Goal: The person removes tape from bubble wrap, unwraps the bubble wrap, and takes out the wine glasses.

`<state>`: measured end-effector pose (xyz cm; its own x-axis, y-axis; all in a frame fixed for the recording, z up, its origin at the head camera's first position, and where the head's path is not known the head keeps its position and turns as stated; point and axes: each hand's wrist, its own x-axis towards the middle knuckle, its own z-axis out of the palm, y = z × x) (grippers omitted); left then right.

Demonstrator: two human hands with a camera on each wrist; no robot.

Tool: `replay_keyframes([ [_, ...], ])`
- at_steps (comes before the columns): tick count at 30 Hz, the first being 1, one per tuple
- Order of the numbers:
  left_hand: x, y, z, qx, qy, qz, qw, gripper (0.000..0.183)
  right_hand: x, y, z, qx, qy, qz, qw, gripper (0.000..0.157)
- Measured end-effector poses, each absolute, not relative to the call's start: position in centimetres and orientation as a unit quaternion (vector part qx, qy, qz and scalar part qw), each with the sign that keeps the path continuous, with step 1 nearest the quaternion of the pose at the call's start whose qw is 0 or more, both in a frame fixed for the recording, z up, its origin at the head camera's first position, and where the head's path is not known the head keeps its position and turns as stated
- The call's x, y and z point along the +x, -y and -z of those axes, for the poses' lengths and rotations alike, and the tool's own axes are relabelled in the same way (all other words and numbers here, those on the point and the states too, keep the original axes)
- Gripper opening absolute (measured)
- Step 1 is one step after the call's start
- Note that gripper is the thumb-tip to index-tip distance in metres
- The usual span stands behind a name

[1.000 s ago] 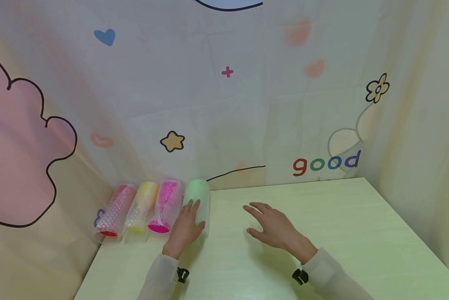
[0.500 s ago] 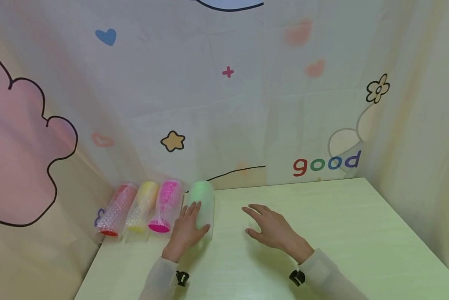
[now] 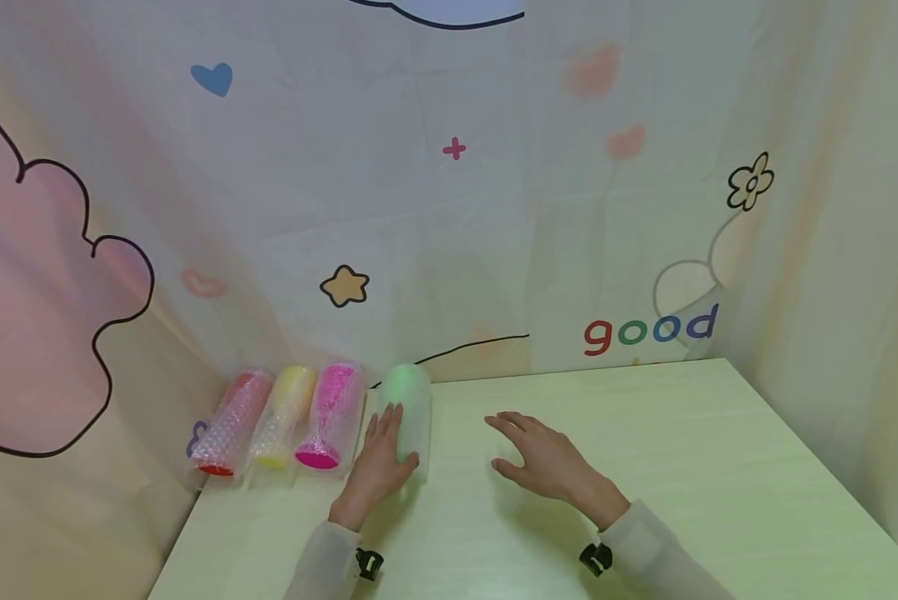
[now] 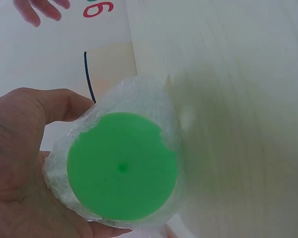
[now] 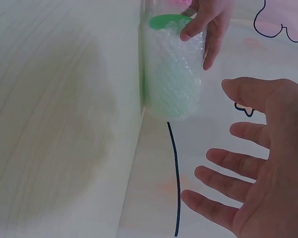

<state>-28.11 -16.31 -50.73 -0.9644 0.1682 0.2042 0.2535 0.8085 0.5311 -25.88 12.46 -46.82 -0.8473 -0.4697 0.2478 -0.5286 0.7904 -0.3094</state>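
Row: red wrapped piece (image 3: 233, 421), yellow wrapped piece (image 3: 284, 417) and pink wrapped piece (image 3: 336, 408) lie side by side, untouched; I judge them settled.
Green wrapped piece (image 3: 406, 387): lies rightmost, narrow gap to the pink one at their far ends; being in hand, it looks unfinished. Work left beyond it: cannot tell.
Left hand (image 3: 377, 468): thumb and fingers curved round the green one near its base, holding it.
Right hand (image 3: 545, 457): fingers spread wide, holding nothing, well apart from the row.
Edges: green one's far end sits near the back edge of the table (image 3: 659, 467), by the backdrop (image 3: 494, 242).
Free room: rightward, beneath and past the right hand.
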Motion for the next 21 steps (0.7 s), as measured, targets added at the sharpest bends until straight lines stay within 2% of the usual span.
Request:
replay_keyframes([
  [13,-27.0,13.5,50.7,-0.128,0.947,0.285,0.073,0.080,-26.6,-12.5,47.5,0.247,0.934,-0.257,0.033,0.060],
  [21,-26.1,11.9,50.5,-0.147,0.944,0.288,0.062,0.078,-26.9,-12.8,48.3,0.243,0.926,-0.289,0.023,0.058],
])
